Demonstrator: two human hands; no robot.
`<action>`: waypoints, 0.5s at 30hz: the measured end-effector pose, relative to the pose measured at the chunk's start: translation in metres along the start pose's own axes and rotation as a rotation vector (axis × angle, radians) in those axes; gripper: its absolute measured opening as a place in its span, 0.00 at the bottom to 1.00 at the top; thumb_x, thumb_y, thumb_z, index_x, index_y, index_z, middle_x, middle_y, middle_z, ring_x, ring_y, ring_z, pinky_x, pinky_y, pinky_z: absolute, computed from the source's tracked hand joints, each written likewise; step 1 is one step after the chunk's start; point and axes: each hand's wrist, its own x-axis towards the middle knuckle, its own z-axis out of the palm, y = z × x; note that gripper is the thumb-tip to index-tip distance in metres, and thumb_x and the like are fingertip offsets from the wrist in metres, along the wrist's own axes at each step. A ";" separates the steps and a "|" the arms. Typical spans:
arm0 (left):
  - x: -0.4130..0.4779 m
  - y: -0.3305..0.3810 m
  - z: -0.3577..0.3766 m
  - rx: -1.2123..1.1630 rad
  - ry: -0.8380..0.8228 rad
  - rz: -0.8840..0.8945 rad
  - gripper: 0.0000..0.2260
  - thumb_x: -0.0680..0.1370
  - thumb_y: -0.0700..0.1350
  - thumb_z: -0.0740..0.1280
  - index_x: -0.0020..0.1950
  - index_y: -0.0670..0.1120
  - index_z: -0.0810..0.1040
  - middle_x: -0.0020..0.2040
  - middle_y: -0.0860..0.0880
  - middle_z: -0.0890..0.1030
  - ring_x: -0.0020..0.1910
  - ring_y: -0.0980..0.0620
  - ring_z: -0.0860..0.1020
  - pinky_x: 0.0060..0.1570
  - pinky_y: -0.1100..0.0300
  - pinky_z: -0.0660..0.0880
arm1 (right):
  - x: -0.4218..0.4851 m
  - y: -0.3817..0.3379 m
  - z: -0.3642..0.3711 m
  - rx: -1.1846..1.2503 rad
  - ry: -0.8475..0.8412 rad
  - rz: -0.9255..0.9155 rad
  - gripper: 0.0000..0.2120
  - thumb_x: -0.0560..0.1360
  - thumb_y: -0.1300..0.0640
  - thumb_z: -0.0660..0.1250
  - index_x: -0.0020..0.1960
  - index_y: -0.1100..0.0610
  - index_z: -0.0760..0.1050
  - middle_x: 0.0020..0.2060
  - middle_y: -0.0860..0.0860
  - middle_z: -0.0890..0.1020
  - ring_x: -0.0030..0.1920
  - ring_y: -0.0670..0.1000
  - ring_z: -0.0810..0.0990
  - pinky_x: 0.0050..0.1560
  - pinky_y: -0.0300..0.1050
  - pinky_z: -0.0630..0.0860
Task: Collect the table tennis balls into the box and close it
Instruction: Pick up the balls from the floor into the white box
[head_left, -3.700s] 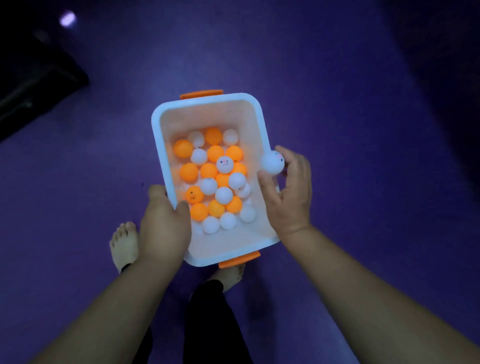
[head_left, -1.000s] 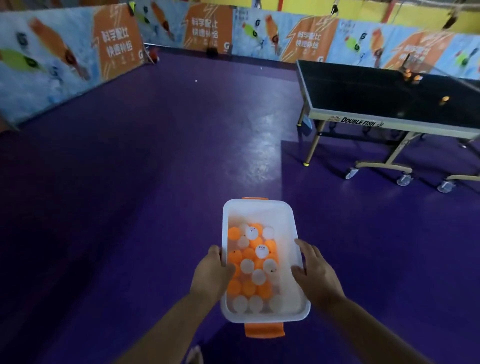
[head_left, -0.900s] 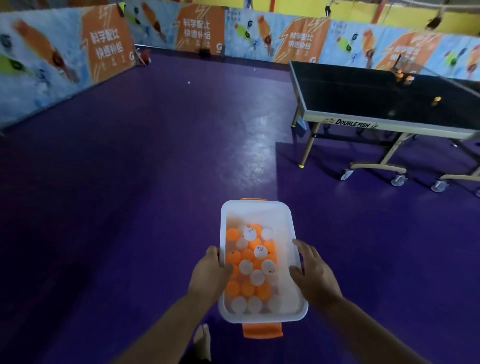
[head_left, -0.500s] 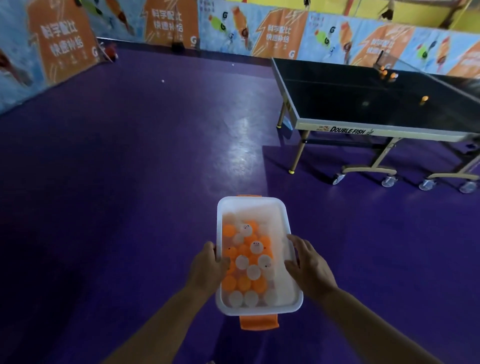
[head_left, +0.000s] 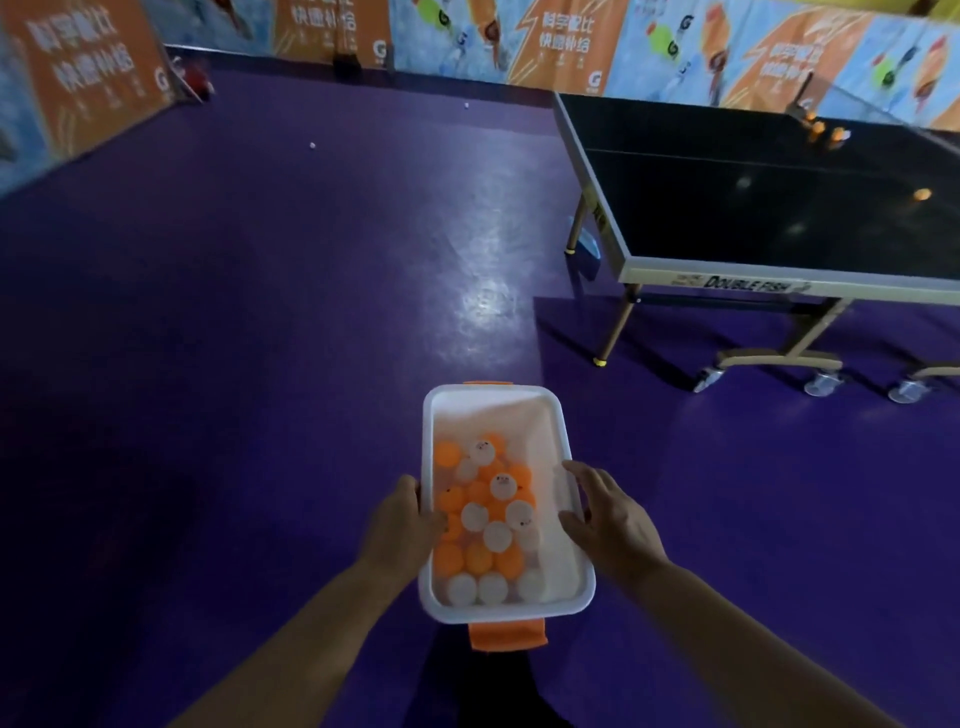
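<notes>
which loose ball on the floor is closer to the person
The white ball on the purple floor, left of the other white ball, which lies farther back near the wall banners.

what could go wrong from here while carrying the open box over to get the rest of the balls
1. The box has no lid on and is held only by the left hand and right hand at its side rims; a tilt could spill the balls inside.
2. Small white balls on the purple floor lie far off and could be missed.
3. Orange balls on the table may roll off.
</notes>
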 end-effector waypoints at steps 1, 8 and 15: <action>0.023 0.007 -0.001 0.003 0.008 -0.012 0.07 0.76 0.47 0.66 0.48 0.46 0.70 0.41 0.49 0.78 0.37 0.53 0.78 0.30 0.61 0.74 | 0.027 0.004 -0.002 -0.002 -0.015 -0.020 0.27 0.75 0.50 0.64 0.72 0.48 0.60 0.66 0.46 0.70 0.53 0.50 0.77 0.47 0.44 0.75; 0.157 0.057 -0.025 -0.012 0.118 -0.150 0.06 0.75 0.46 0.65 0.47 0.46 0.70 0.41 0.47 0.79 0.37 0.50 0.79 0.31 0.59 0.72 | 0.211 -0.003 -0.028 -0.077 -0.109 -0.197 0.24 0.75 0.53 0.65 0.69 0.53 0.65 0.63 0.49 0.72 0.49 0.51 0.78 0.42 0.40 0.72; 0.275 0.061 -0.073 -0.057 0.239 -0.295 0.08 0.76 0.47 0.65 0.50 0.44 0.69 0.41 0.48 0.77 0.39 0.50 0.78 0.37 0.55 0.75 | 0.376 -0.047 -0.004 -0.102 -0.206 -0.341 0.23 0.75 0.52 0.65 0.69 0.51 0.66 0.63 0.48 0.73 0.50 0.49 0.78 0.43 0.38 0.71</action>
